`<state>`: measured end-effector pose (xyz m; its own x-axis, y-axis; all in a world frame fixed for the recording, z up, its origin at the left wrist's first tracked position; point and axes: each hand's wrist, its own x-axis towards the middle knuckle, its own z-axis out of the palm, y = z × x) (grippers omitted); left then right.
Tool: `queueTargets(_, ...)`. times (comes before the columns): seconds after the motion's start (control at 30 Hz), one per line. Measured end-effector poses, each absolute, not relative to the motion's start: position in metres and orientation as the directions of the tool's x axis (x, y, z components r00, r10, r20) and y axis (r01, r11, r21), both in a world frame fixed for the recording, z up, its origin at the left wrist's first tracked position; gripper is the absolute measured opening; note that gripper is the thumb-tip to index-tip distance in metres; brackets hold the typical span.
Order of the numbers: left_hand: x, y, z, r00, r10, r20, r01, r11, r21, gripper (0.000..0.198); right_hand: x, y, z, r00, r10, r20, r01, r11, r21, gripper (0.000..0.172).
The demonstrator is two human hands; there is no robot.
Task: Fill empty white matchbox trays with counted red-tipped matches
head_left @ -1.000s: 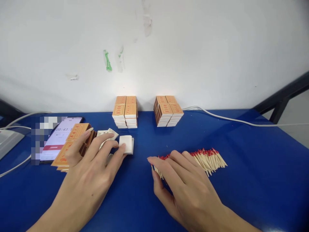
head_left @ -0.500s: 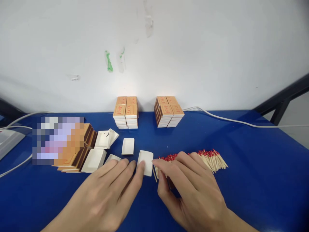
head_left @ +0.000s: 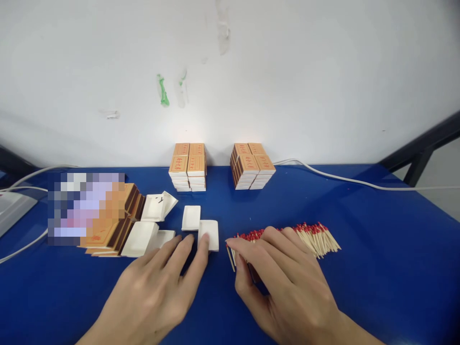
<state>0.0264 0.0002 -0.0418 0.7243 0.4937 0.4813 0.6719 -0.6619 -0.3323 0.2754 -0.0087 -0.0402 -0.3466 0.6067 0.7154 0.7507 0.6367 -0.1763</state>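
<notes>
My left hand (head_left: pixel 154 290) has its fingers spread, with the index fingertip resting on a small white matchbox tray (head_left: pixel 211 232) on the table. Another white tray (head_left: pixel 191 217) lies just beyond that one, almost touching it. Over the near side of a long heap of red-tipped matches (head_left: pixel 316 239) is my right hand (head_left: pixel 283 282), its fingers curled and the thumb close to the index finger. Something dark brown shows in the gap under its palm, mostly hidden. A few matches stick out left of the index fingertip.
Two blocks of stacked matchboxes, left (head_left: pixel 187 165) and right (head_left: pixel 252 165), stand near the wall. Matchbox sleeves (head_left: pixel 108 235) and more white trays (head_left: pixel 141 238) are piled on the left, beside a blurred patch. White cables (head_left: pixel 341 178) cross the blue table (head_left: pixel 381 268).
The white tray under my left index finger has slid left and slightly away from me. My left fingers have spread apart. The right hand is almost still.
</notes>
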Motion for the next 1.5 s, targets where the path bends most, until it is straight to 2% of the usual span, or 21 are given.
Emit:
queueTargets(0.07, 0.025, 0.001, -0.042, 0.746, 0.486, 0.455, 0.651, -0.674, -0.348, 0.042, 0.275, -0.009, -0.04, -0.355, 0.613, 0.706, 0.747, 0.639, -0.18, 0.018)
queueTargets(0.3, 0.033, -0.003, -0.05, 0.755, 0.434, 0.492, 0.606, -0.748, -0.271, 0.041, 0.274, -0.009, -0.041, -0.364, 0.607, 0.706, 0.731, 0.656, -0.187, 0.018)
queueTargets(0.53, 0.036, 0.012, -0.039, 0.8, 0.375, 0.469, 0.555, -0.76, -0.338, 0.032, 0.275, -0.008, -0.04, -0.372, 0.605, 0.704, 0.724, 0.664, -0.189, 0.02)
queueTargets(0.97, 0.03, 0.017, -0.036, 0.794, 0.409, 0.45, 0.583, -0.723, -0.37, 0.034, 0.274, -0.009, -0.039, -0.368, 0.61, 0.702, 0.736, 0.652, -0.18, 0.015)
queueTargets(1.03, 0.028, 0.015, -0.038, 0.783, 0.416, 0.463, 0.59, -0.733, -0.339, 0.034, 0.274, -0.008, -0.038, -0.359, 0.614, 0.703, 0.746, 0.642, -0.18, 0.017)
queueTargets(1.2, 0.029, 0.011, -0.045, 0.683, 0.464, 0.564, 0.647, -0.742, -0.173, 0.03, 0.28, 0.001, -0.035, -0.31, 0.593, 0.743, 0.77, 0.615, -0.169, 0.014)
queueTargets(1.33, 0.03, 0.011, -0.045, 0.705, 0.451, 0.548, 0.595, -0.797, -0.109, 0.021, 0.291, 0.014, -0.033, -0.305, 0.61, 0.731, 0.789, 0.592, -0.165, 0.013)
queueTargets(1.5, 0.032, 0.01, -0.041, 0.67, 0.56, 0.487, 0.597, -0.797, 0.093, 0.014, 0.302, 0.026, -0.033, -0.282, 0.61, 0.74, 0.819, 0.555, -0.145, 0.014)
